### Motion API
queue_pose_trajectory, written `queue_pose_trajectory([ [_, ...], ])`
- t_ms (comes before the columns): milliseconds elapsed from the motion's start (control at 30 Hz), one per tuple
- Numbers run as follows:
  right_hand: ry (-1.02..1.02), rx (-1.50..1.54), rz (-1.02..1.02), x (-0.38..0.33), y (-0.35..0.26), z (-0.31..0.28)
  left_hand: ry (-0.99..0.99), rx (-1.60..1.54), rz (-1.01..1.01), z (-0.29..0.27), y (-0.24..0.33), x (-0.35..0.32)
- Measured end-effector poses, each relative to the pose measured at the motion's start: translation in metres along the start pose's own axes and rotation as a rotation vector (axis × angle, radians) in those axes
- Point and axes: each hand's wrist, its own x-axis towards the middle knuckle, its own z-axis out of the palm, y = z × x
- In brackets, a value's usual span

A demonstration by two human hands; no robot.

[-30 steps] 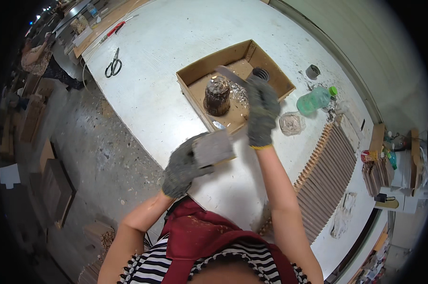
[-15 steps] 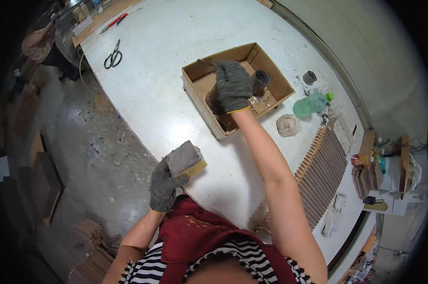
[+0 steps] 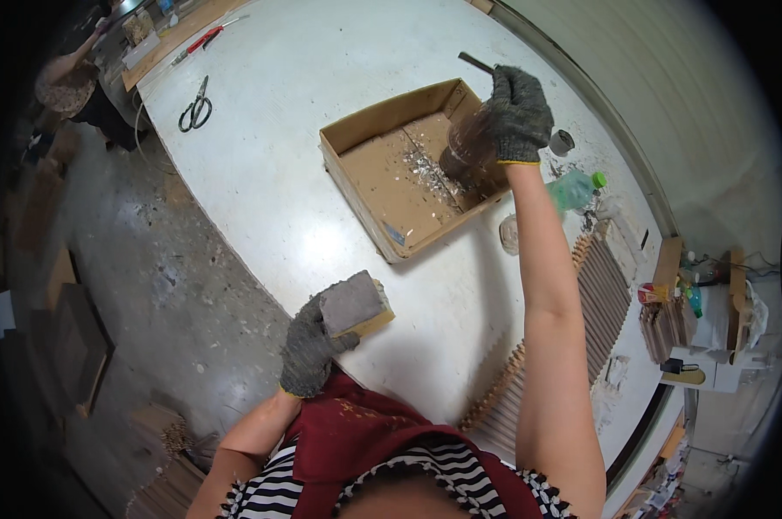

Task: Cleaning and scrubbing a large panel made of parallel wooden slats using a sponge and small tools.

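1. While the gloved right hand (image 3: 517,114) grips a dark jar (image 3: 466,147) over the cardboard box (image 3: 367,130), small bits already litter the box floor.
2. The gloved left hand (image 3: 309,353) clasps a grey-faced block (image 3: 353,304) near the table (image 3: 322,52) edge, apparently awaiting its turn.

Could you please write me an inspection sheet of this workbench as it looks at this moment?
Surface: white worktable, dusty, mostly bare at its middle.
Job's things: brown block with a grey face; dark jar-like container over the open cardboard box, pale scraps inside.
Clutter: black scissors, green-capped plastic bottle, rows of brown slats.
Grips: gloved left hand holds the block; gloved right hand holds the container.
Cables: nothing seen.
Surroundings: concrete floor, another person at far left.
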Motion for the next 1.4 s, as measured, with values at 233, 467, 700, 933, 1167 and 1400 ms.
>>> queue_pose_trajectory([
  [233, -0.118, 0.003, 0.134, -0.041, 0.034, 0.024, -0.003, 0.044, -0.017, 0.001, -0.002, 0.007],
  [467, -0.169, 0.653, 0.879, -0.045, 0.051, -0.026, -0.019, 0.024, -0.045, 0.005, 0.001, 0.011],
  [700, -0.244, 0.876, 1.169, -0.067, 0.071, -0.025, -0.079, -0.007, -0.057, 0.019, 0.001, 0.013],
  [933, -0.320, 0.936, 1.250, -0.063, 0.084, -0.016, -0.080, -0.003, -0.045, 0.014, -0.006, 0.010],
  [1167, -0.411, 1.040, 1.236, -0.057, 0.099, -0.013, -0.097, -0.013, -0.038, 0.024, 0.004, 0.007],
  [1400, -0.434, 0.791, 1.000, -0.063, 0.089, -0.034, -0.119, 0.048, -0.014, 0.039, 0.021, 0.014],
])
